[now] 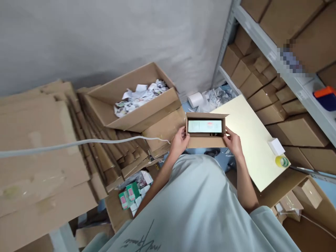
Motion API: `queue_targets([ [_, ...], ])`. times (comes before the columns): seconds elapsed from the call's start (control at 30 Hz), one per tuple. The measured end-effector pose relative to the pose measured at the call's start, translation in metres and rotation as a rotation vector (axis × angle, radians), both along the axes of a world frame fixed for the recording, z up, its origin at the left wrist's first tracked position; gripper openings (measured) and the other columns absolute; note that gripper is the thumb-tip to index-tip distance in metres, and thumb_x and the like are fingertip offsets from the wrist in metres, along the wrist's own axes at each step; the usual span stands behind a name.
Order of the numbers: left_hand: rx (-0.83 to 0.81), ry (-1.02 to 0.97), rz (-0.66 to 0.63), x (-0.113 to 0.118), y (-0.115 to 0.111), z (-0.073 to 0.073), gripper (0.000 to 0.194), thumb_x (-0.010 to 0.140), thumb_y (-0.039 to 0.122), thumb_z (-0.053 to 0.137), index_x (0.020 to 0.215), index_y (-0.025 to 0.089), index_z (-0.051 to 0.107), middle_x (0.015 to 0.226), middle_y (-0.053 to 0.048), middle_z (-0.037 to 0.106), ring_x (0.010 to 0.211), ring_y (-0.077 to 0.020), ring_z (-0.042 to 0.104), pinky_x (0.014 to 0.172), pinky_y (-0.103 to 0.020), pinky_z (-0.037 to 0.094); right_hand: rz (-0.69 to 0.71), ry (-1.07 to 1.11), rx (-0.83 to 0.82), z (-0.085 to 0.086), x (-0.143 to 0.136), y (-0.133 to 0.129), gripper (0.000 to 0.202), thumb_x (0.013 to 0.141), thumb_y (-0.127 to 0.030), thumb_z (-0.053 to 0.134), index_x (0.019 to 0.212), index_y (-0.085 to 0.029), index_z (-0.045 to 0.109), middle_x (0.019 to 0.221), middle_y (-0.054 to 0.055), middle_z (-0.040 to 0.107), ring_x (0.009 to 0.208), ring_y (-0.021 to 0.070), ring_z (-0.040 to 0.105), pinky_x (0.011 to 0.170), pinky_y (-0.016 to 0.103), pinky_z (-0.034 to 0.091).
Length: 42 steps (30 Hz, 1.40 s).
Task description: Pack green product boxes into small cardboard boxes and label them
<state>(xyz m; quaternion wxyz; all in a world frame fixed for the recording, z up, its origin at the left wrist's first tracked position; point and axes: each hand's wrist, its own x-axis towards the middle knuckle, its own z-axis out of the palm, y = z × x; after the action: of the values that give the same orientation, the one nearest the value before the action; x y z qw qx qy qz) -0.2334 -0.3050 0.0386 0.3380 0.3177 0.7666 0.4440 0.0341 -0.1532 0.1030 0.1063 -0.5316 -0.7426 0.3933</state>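
Observation:
A small open cardboard box (206,142) is held up in front of my body, its long flap facing me. Inside it lies a pale mint-green carton (204,126) with red print. My left hand (181,140) grips the box's left end, fingers outside and thumb near the rim. On the opposite end, my right hand (233,141) pinches the right edge and the flap corner. Both hands are closed on the same box. Dark gaps show between the carton and the box walls.
A large carton (147,108) of crumpled paper stands left of centre, beside stacked flat cardboard (39,147). On the right are a pale yellow board (246,140) with a white box (276,146) and tape roll (282,161), and shelves of boxes. A white cable (78,142) crosses the left.

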Motion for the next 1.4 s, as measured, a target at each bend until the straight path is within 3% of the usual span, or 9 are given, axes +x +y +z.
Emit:
queue_targets([
  [0.2, -0.044, 0.012, 0.225, -0.074, -0.089, -0.005, 0.052, 0.101, 0.025, 0.065, 0.153, 0.022, 0.064, 0.137, -0.012, 0.083, 0.128, -0.0273, 0.081, 0.117, -0.045, 0.064, 0.249, -0.065, 0.021, -0.014, -0.118, -0.028, 0.067, 0.1, -0.03, 0.054, 0.165, -0.017, 0.065, 0.115, 0.011, 0.089, 0.087, 0.0251, 0.082, 0.083, 0.031, 0.061],
  [0.3, -0.074, 0.02, 0.322, -0.092, -0.12, -0.011, 0.048, 0.103, 0.025, 0.063, 0.15, 0.022, 0.065, 0.135, -0.012, 0.084, 0.125, -0.0276, 0.082, 0.117, -0.046, 0.063, 0.392, -0.107, 0.016, -0.018, -0.163, -0.034, 0.064, 0.1, -0.026, 0.054, 0.163, -0.018, 0.066, 0.11, 0.01, 0.089, 0.083, 0.024, 0.081, 0.082, 0.029, 0.059],
  [0.4, -0.099, -0.006, 0.407, -0.101, -0.136, -0.021, 0.046, 0.103, 0.022, 0.06, 0.149, 0.019, 0.064, 0.136, -0.014, 0.084, 0.123, -0.0279, 0.082, 0.115, -0.045, 0.064, 0.491, -0.159, 0.025, -0.023, -0.197, -0.035, 0.065, 0.099, -0.022, 0.055, 0.162, -0.019, 0.066, 0.112, 0.01, 0.089, 0.087, 0.0249, 0.083, 0.085, 0.029, 0.059],
  [0.63, -0.243, -0.024, 0.57, -0.12, -0.136, -0.048, 0.051, 0.101, 0.021, 0.061, 0.15, 0.013, 0.065, 0.137, -0.019, 0.083, 0.125, -0.0309, 0.081, 0.116, -0.046, 0.062, 0.639, -0.212, -0.008, -0.042, -0.247, -0.023, 0.065, 0.103, -0.022, 0.052, 0.166, -0.013, 0.061, 0.116, 0.013, 0.088, 0.102, 0.0291, 0.084, 0.099, 0.037, 0.061],
  [0.77, -0.289, -0.012, 0.593, -0.121, -0.14, -0.056, 0.055, 0.102, 0.027, 0.061, 0.155, 0.015, 0.064, 0.141, -0.018, 0.081, 0.128, -0.0316, 0.08, 0.119, -0.048, 0.06, 0.717, -0.235, -0.003, -0.04, -0.259, -0.017, 0.057, 0.108, -0.031, 0.058, 0.164, -0.018, 0.063, 0.135, 0.014, 0.085, 0.103, 0.0268, 0.084, 0.1, 0.036, 0.061],
  [0.93, -0.357, 0.197, 0.543, -0.117, -0.141, -0.04, 0.057, 0.102, 0.034, 0.064, 0.158, 0.02, 0.063, 0.156, -0.018, 0.073, 0.146, -0.038, 0.069, 0.127, -0.054, 0.055, 0.699, -0.374, 0.119, -0.031, -0.275, -0.016, 0.049, 0.115, -0.055, 0.058, 0.144, -0.018, 0.074, 0.13, 0.018, 0.085, 0.117, 0.0336, 0.082, 0.1, 0.039, 0.06],
  [1.13, -0.315, 0.349, 0.483, -0.117, -0.114, -0.007, 0.056, 0.105, 0.031, 0.061, 0.16, 0.022, 0.062, 0.172, -0.017, 0.057, 0.162, -0.0383, 0.053, 0.137, -0.055, 0.044, 0.699, -0.515, 0.155, -0.032, -0.299, -0.018, 0.036, 0.115, -0.047, 0.064, 0.136, -0.018, 0.068, 0.135, 0.02, 0.08, 0.119, 0.0344, 0.082, 0.096, 0.04, 0.061],
  [1.27, -0.313, 0.381, 0.466, -0.116, -0.099, -0.004, 0.048, 0.106, 0.027, 0.058, 0.152, 0.022, 0.069, 0.179, -0.015, 0.05, 0.166, -0.0388, 0.048, 0.139, -0.058, 0.04, 0.71, -0.537, 0.157, -0.034, -0.303, -0.018, 0.037, 0.115, -0.048, 0.064, 0.136, -0.018, 0.066, 0.137, 0.02, 0.079, 0.122, 0.036, 0.081, 0.098, 0.043, 0.062],
  [1.4, -0.289, 0.397, 0.391, -0.112, -0.094, -0.007, 0.036, 0.103, 0.025, 0.06, 0.132, 0.024, 0.081, 0.163, -0.01, 0.067, 0.168, -0.0404, 0.043, 0.141, -0.061, 0.038, 0.74, -0.558, 0.175, -0.032, -0.303, -0.02, 0.036, 0.115, -0.045, 0.063, 0.137, -0.017, 0.064, 0.139, 0.022, 0.077, 0.126, 0.0369, 0.08, 0.098, 0.043, 0.063],
])
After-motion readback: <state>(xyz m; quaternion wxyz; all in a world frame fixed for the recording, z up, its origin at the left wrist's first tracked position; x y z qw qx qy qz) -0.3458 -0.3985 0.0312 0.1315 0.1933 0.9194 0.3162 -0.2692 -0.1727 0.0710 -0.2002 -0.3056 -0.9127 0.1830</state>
